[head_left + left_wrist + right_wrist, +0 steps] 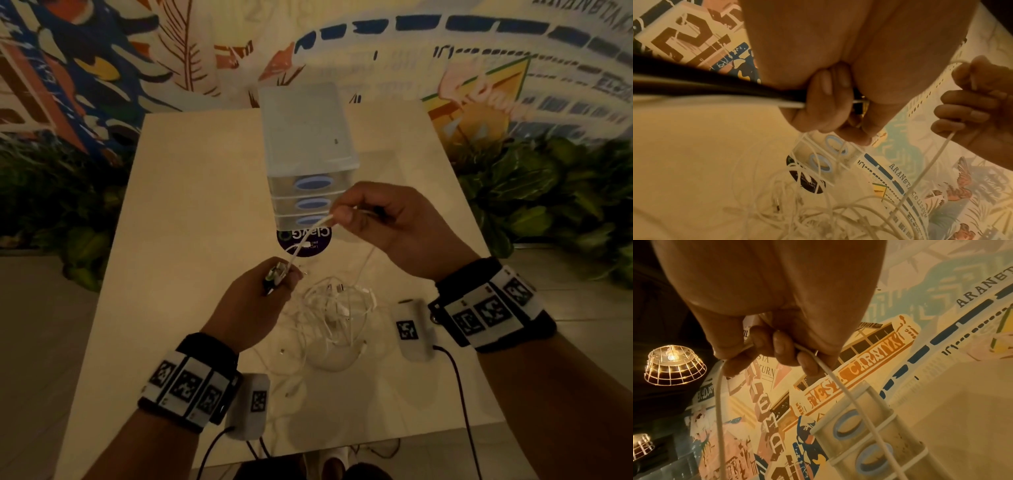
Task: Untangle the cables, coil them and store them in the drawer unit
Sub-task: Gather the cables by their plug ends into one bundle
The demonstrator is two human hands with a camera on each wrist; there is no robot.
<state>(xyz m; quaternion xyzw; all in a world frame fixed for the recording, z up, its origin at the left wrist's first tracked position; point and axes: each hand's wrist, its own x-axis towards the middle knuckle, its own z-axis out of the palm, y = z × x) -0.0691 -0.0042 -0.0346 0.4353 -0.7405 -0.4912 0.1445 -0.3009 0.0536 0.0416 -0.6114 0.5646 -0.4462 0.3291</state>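
Both hands are raised above the middle of the pale tabletop (191, 212), sharing 1 white cable (308, 240). The left hand (260, 301) has its fingers curled round the cable's end, where a connector (275, 274) sticks out of the fist. The right hand (383, 219) pinches the same cable between thumb and fingertips, higher up and just in front of the drawer unit (308, 144); from this pinch 1 stretch runs down to the left hand and another drops to the pile.

That pile, a loose tangle of white cables (335, 308), lies on the tabletop between the 2 wrists, nearer the person's edge. The drawer unit, translucent with 3 drawers shut and blue oval handles, stands at the far middle of the tabletop, close to the far edge, partly over a dark round sticker (305, 245).

Bare tabletop spreads wide to the left of the unit and the tangle; the strip on the right is narrower. Beyond the edges are a painted wall (102, 61) and green foliage (548, 192).
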